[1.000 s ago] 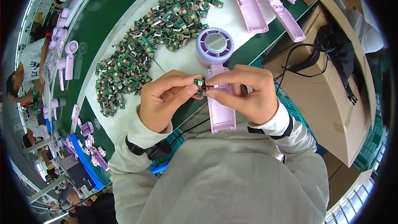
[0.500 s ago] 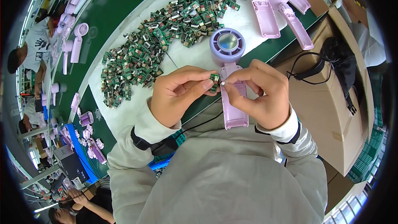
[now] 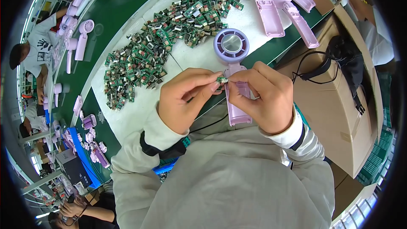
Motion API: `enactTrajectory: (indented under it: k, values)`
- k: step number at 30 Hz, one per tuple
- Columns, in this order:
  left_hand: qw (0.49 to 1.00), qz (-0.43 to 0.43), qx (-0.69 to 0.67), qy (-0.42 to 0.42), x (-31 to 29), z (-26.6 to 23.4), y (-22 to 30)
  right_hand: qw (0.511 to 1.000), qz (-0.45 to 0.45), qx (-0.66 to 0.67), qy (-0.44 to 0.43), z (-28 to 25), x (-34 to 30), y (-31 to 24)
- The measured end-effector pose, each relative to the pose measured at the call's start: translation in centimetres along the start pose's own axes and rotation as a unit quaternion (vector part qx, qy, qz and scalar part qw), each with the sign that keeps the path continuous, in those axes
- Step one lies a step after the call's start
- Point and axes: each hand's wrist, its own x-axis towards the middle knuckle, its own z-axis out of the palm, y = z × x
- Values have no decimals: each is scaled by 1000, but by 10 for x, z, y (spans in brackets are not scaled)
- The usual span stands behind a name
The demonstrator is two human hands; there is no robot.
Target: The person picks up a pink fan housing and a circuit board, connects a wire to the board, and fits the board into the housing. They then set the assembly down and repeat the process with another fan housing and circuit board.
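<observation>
My left hand (image 3: 184, 95) pinches a small green circuit board (image 3: 221, 79) between thumb and fingertips. Close against the board's right side, my right hand (image 3: 266, 93) is closed in a pinch; thin wire shows near its fingertips, and the small part between them is mostly hidden. Below both hands lies an open pink handheld fan shell (image 3: 240, 112), overhanging the table edge, partly covered by my right fingers. Its round lilac fan head (image 3: 231, 46) rests on the white mat just beyond my hands.
Loose circuit boards (image 3: 135, 65) lie heaped on the white mat (image 3: 180, 59). More pink fan shells (image 3: 270, 15) stand at the far right. A cardboard box (image 3: 326, 114) with a black strap (image 3: 349, 63) is at my right. Co-workers sit along the green table at left.
The circuit board has tilted in my left fingers. My right fingertips have come up against it, and the white part seen between them is now hidden. The fan shell has shifted slightly.
</observation>
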Motion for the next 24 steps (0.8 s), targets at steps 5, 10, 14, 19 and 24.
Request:
enactTrajectory:
  k: [5,10,14,19,24]
  values:
    - [978,67,197,32,-10,7,13,1000,3,14,-1,-6,-2,-2]
    - [972,89,210,51,-14,14,17,999,6,54,3,-9,-4,-4]
    - [961,102,252,61,-17,16,22,998,-33,50,20,-5,-2,1]
    - [914,194,352,60,-12,17,17,995,-79,32,56,-2,-5,3]
    - [891,203,397,87,-18,26,17,995,11,76,62,5,-10,-10]
